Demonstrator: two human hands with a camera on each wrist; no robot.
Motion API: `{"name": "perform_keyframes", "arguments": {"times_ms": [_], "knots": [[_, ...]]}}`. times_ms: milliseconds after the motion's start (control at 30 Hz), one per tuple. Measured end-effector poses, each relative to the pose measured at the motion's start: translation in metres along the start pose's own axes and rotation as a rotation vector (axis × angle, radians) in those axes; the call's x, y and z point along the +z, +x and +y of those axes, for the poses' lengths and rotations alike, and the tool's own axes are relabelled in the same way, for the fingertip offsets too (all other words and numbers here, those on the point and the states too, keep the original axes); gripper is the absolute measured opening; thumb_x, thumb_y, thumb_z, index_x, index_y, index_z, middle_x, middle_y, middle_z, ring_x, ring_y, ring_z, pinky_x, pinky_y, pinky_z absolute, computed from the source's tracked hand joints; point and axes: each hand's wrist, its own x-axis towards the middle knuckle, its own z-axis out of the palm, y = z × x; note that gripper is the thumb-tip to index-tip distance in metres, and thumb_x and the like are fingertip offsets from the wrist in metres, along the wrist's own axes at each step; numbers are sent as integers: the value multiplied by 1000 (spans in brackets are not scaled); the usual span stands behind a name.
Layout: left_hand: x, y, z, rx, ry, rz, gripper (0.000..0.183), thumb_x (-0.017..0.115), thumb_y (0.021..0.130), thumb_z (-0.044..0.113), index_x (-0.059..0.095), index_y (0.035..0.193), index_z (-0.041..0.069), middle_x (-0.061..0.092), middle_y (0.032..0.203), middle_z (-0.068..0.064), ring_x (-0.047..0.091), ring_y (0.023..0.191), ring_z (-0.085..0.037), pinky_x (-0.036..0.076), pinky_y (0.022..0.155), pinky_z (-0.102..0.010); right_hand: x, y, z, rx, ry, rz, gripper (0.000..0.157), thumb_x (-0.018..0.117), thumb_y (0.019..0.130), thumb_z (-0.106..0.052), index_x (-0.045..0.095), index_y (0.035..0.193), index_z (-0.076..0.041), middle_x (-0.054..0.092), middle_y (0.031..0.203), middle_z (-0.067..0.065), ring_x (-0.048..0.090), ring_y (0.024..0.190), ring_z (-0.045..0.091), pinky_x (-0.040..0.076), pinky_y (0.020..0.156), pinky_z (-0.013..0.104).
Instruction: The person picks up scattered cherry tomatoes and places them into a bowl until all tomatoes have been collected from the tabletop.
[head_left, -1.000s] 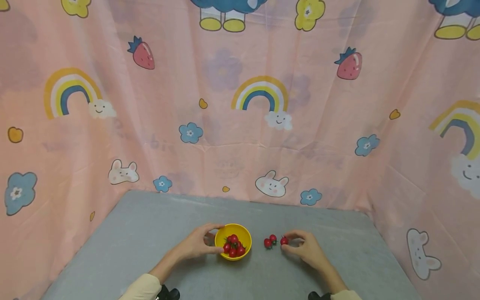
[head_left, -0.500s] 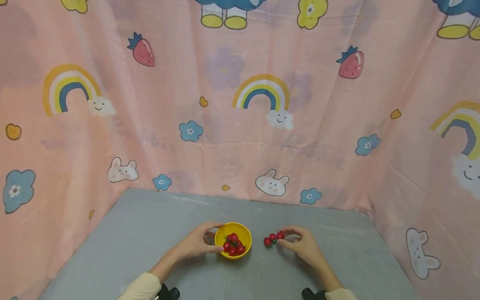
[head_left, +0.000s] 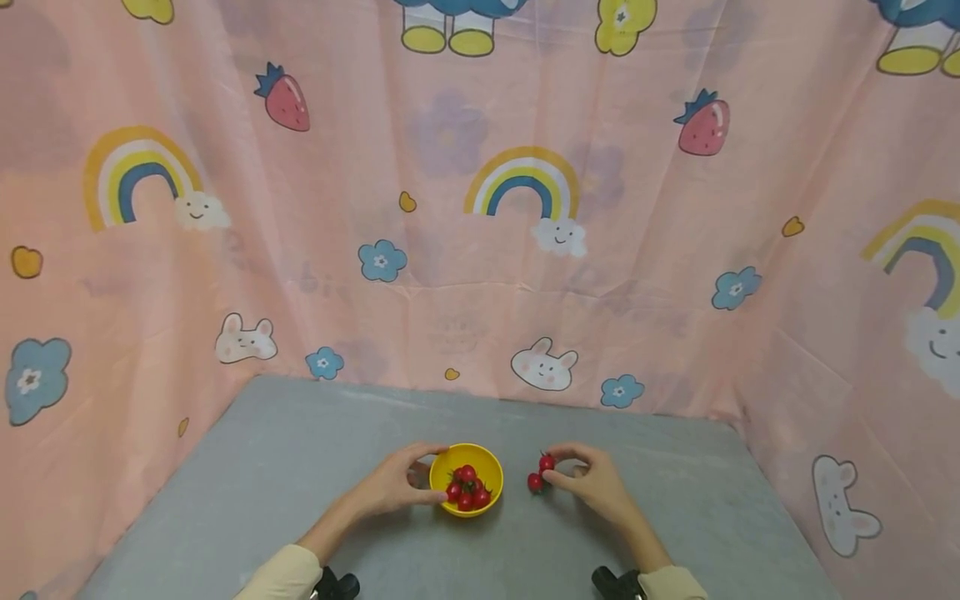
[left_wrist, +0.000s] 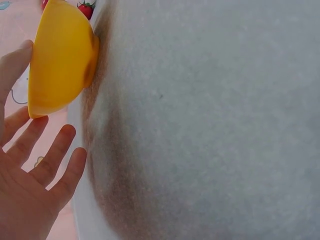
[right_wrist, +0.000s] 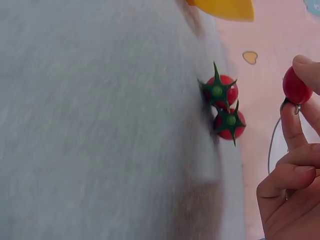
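Note:
A yellow bowl (head_left: 489,467) with several red cherry tomatoes (head_left: 466,501) in it stands on the grey table. My left hand (head_left: 396,483) grips its left side, thumb and fingertips at the rim; in the left wrist view the other fingers are spread below the bowl (left_wrist: 62,65). Right of the bowl, my right hand (head_left: 597,487) pinches one cherry tomato (right_wrist: 296,86) between thumb and fingertips, raised over the table. Two more tomatoes with green calyxes, an upper one (right_wrist: 231,90) and a lower one (right_wrist: 237,129) in the right wrist view, lie side by side near the right fingertips.
The grey table (head_left: 315,433) reaches back to a pink curtain (head_left: 450,317) printed with rainbows, flowers and strawberries, which also hangs along the left and right sides. Black wrist devices, such as the right one (head_left: 618,582), sit at the cuffs.
My right hand has moved left toward the bowl, carrying the pinched tomato from the right of the two loose ones to over them. The left hand and bowl have stayed put.

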Motion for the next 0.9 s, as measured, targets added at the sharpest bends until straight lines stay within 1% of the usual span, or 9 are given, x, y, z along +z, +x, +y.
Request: {"name": "perform_keyframes", "arguments": {"times_ms": [133, 300, 500, 667, 900], "knots": [[0, 1, 0, 0, 6, 0, 65, 83, 88, 30, 55, 144, 11, 55, 141, -8, 61, 110, -25, 56, 89, -38, 6, 2, -5, -18, 17, -21, 37, 85, 85, -18, 72, 116, -5, 68, 109, 9, 34, 49, 12, 30, 46, 22], [0, 1, -1, 3, 9, 1, 65, 83, 88, 31, 55, 144, 10, 55, 141, -8, 61, 110, -25, 55, 90, -39, 14, 5, -8, -40, 27, -51, 33, 85, 84, -15, 72, 114, -6, 68, 106, 10, 36, 49, 12, 30, 46, 20], [0, 2, 1, -2, 6, 2, 65, 82, 88, 30, 55, 144, 10, 55, 141, -8, 61, 111, -25, 55, 91, -40, 25, 8, -13, -67, 41, -87, 33, 85, 85, -16, 73, 113, -5, 68, 105, 10, 41, 51, 12, 35, 48, 20], [0, 1, 1, 4, 8, 4, 65, 83, 88, 30, 55, 144, 10, 55, 141, -9, 61, 110, -26, 55, 91, -41, 33, 10, -18, -98, 62, -120, 32, 84, 86, -16, 73, 114, -6, 68, 105, 10, 38, 50, 11, 34, 48, 20], [0, 1, 1, 4, 3, 6, 66, 83, 88, 30, 55, 144, 10, 55, 141, -9, 61, 110, -25, 55, 90, -41, 44, 12, -22, -131, 73, -137, 30, 84, 86, -13, 73, 114, -8, 68, 104, 8, 34, 48, 10, 32, 46, 20]]}}
